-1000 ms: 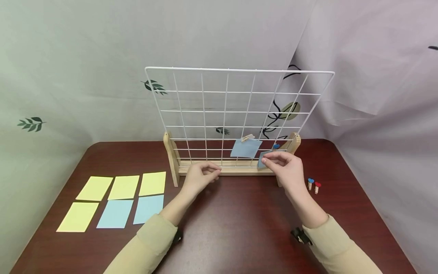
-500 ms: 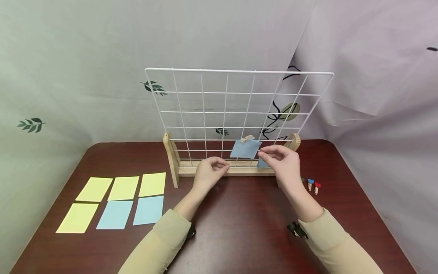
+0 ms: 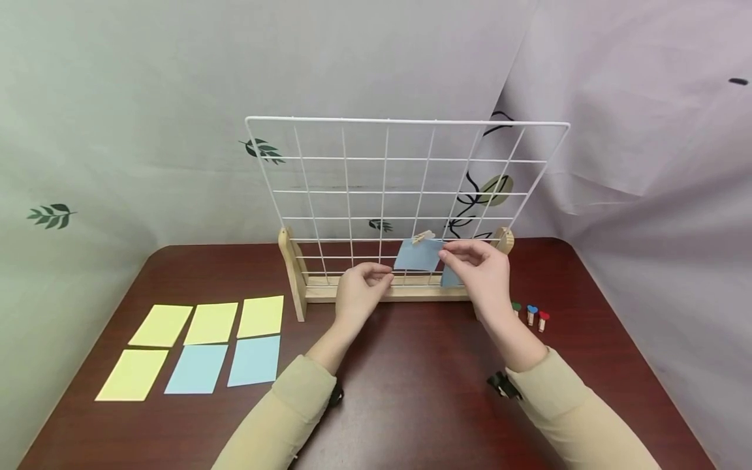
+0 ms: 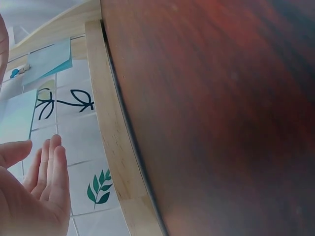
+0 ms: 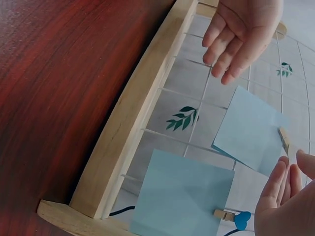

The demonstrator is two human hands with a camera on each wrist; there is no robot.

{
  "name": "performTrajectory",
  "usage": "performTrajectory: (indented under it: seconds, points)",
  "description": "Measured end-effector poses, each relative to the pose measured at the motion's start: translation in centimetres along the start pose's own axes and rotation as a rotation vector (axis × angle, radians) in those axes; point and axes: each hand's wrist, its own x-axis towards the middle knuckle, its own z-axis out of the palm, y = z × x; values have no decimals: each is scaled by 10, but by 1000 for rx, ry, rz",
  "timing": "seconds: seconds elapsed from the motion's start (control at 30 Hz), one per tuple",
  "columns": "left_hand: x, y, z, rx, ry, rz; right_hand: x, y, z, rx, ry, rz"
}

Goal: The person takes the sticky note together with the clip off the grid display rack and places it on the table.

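Note:
Two blue paper notes hang on a white wire grid. A small wooden clothespin holds the upper note; a clothespin with a blue heart holds the lower note. My right hand is at the upper note's right corner, thumb and fingertips close to its edge. In the right wrist view, a gap shows between that thumb and the fingers. My left hand is at the upper note's left side, fingers fairly straight in the left wrist view, with the thumb near the paper's lower corner.
Yellow notes and blue notes lie in two rows on the dark red table at left. Small heart clothespins, green, blue and red, lie at right. A wooden base supports the grid.
My right hand has moved up and left from the lower note to the upper note's corner. My left hand has shifted right, toward the upper note. The green clothespin has come into sight.

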Motion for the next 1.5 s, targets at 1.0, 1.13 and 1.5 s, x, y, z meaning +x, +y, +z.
performTrajectory:
  seconds: [1.0,1.13,1.5]
  points:
    - [2,13,5,6,99,65,-7,-15,16,64,2,-148]
    - [3,15,7,17,99,75,-7,-14,17,11,1,-163]
    - [7,14,9,141,135,126,-11,-16,23,-100,41,-232]
